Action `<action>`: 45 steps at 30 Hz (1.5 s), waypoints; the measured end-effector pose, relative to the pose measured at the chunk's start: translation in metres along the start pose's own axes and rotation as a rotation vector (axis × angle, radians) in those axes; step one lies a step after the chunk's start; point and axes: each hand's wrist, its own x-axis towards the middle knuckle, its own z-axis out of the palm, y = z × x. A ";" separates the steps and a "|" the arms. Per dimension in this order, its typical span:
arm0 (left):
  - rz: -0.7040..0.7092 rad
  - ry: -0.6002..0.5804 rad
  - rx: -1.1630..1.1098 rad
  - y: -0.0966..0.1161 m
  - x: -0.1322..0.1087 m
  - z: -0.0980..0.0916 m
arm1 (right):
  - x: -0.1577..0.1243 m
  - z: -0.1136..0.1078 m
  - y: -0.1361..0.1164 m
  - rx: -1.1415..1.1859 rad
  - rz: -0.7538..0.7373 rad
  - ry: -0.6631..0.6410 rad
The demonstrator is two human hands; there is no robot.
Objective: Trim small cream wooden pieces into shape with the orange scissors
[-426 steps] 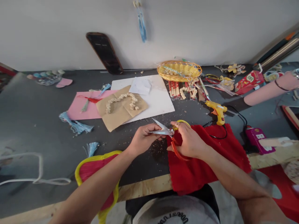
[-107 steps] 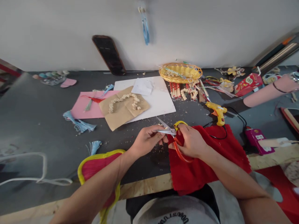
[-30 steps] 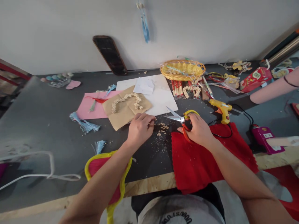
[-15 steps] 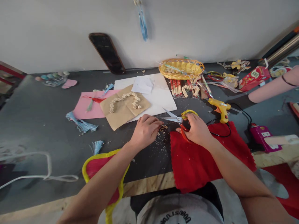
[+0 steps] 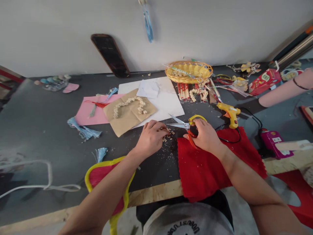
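My right hand (image 5: 205,135) is wrapped round a pair of scissors (image 5: 187,125) with one yellow and one red handle. The blades are spread and point left, just above the tabletop. Close to the blade tips, my left hand (image 5: 152,134) has its fingers curled together over a small heap of short, pale cut pieces (image 5: 168,134). What lies between those fingertips is hidden. Under my right forearm lies a red cloth (image 5: 202,169). A curved row of little pale pieces (image 5: 129,101) rests on a folded sheet of brown paper (image 5: 122,127).
Behind my hands are a white board (image 5: 171,104), a yellow basket (image 5: 188,71) and bundled red-and-pale sticks (image 5: 183,91). A yellow glue gun (image 5: 230,114) and a purple power socket (image 5: 276,143) stand right. Blue tassels (image 5: 84,128) lie left; a phone (image 5: 110,55) leans on the wall.
My left fingers have shifted slightly over the heap, and more of the small pieces show beneath them. My right hand keeps the scissors spread in nearly the same place.
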 end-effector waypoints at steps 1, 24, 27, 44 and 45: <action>-0.006 0.002 0.002 0.000 0.000 -0.001 | 0.000 0.000 0.000 -0.001 0.002 0.001; 0.016 -0.023 0.022 0.001 0.000 0.006 | 0.000 0.003 0.000 -0.057 -0.009 0.001; 0.020 -0.034 0.034 0.004 0.000 0.004 | 0.000 0.004 0.000 -0.060 -0.018 0.006; -0.157 -0.037 0.064 0.022 0.008 0.011 | 0.000 0.005 0.000 -0.094 -0.005 -0.024; -0.173 -0.037 0.068 0.023 0.009 0.011 | 0.000 0.005 -0.001 -0.091 -0.004 -0.024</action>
